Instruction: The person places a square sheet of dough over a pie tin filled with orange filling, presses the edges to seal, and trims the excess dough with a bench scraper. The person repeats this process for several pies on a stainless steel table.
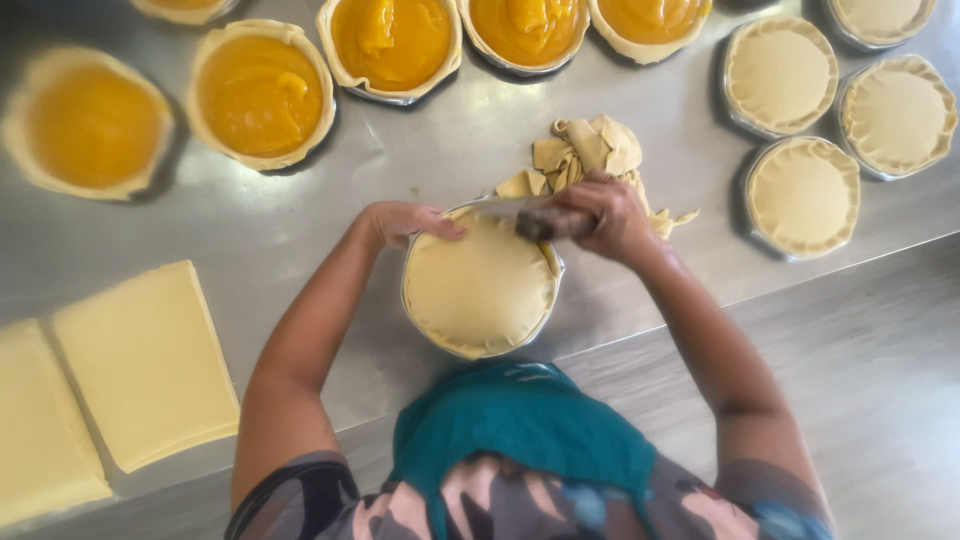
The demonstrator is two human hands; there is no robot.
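Note:
A round pie [478, 290] with a pale dough lid sits in a metal tin in front of me on the steel table [300, 215]. My left hand [408, 220] rests on the pie's far left rim, fingers pressing the dough. My right hand [598, 217] grips a knife [510, 210] by its dark handle, with the blade lying across the pie's far edge. A heap of trimmed dough strips [585, 150] lies just beyond the pie, behind my right hand.
Several open pies filled with orange custard [260, 95] line the far left and back. Three lidded pies [803, 195] stand at the right. Two stacks of square dough sheets [145, 360] lie near the left front edge. Grey floor shows at the lower right.

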